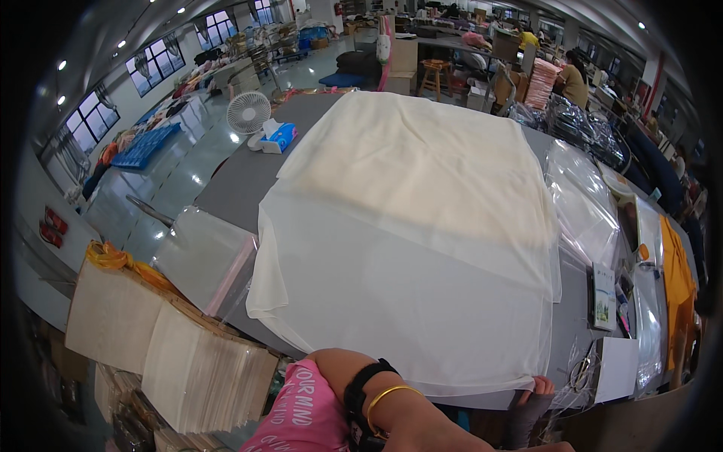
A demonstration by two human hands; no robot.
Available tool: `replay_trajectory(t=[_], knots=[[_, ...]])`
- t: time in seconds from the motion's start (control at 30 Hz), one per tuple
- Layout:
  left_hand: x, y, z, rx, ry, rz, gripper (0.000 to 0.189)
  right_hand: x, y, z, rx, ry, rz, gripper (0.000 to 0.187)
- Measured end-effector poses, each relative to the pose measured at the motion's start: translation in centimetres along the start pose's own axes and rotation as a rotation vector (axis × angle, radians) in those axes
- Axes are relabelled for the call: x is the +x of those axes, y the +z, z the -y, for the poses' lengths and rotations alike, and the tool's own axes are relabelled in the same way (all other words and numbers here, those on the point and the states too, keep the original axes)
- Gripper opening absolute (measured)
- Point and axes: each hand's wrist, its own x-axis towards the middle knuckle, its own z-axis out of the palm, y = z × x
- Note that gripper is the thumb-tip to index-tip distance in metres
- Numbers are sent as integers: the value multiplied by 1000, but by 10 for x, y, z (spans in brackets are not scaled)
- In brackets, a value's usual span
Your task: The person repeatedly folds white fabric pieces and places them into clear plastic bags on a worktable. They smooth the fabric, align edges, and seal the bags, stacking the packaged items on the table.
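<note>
A large sheet of thin, sheer cream fabric (406, 271) lies spread over the grey tabletop (226, 175), with a denser cream layer across its far half and a folded-over edge at the left. My right hand (542, 387), in a greyish sleeve, has its fingers curled on the fabric's near right corner. My left arm, with a black band and a gold bangle (390, 398), reaches across the bottom of the view. Of my left hand (457, 432) only a part shows at the lower edge; its fingers are mostly cut off.
Left: clear plastic bags (203, 260), stacked pale boards (192, 367). Far left edge: a white fan (248, 113) and a tissue pack (279, 138). Right: plastic sleeves (582, 203), a booklet (604, 296), a white box (617, 367), orange cloth (678, 282). Co-workers sit far behind.
</note>
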Motion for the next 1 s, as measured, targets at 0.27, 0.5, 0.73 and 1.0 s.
replay_trajectory(t=[0.27,0.5,0.73,1.0], knots=[[-6,0,-6,-53,-79,-5,48,-1,2,-2,22,6,-12,9],[-4,3,4,-50,-40,-7,50,-2,4,-5,21,-21,-28,9],[-5,7,8,-108,-75,3,48,-2,2,-4,22,-14,-16,10],[-4,7,11,-156,-27,-7,45,1,1,1,32,12,0,10]])
